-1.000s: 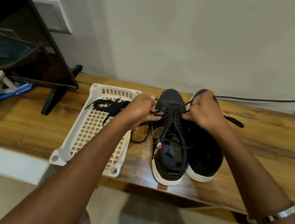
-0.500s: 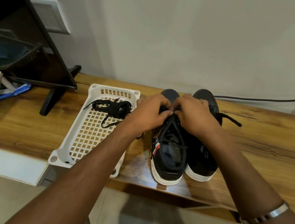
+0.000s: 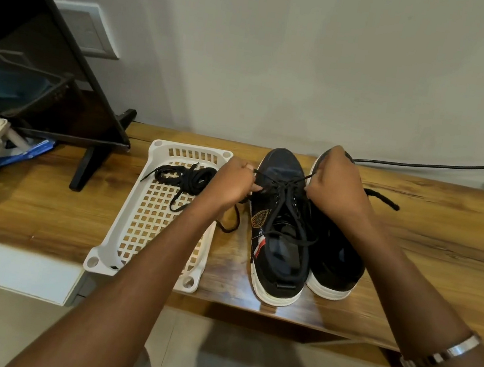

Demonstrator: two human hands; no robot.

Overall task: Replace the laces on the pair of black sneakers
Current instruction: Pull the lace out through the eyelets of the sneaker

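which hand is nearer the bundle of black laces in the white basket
Left. The left hand sits just beside the lace bundle; the right hand is beyond the nearer sneaker.

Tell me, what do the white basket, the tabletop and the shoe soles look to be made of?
The white basket: seemingly moulded plastic, matte, given its even square-hole grid and rounded corners. The tabletop: wood or a wood-look laminate, glossy; grain streaks show and it reflects the shoes. The soles of the black sneakers: probably white rubber or foam, smooth and matte, though the picture cannot settle which.
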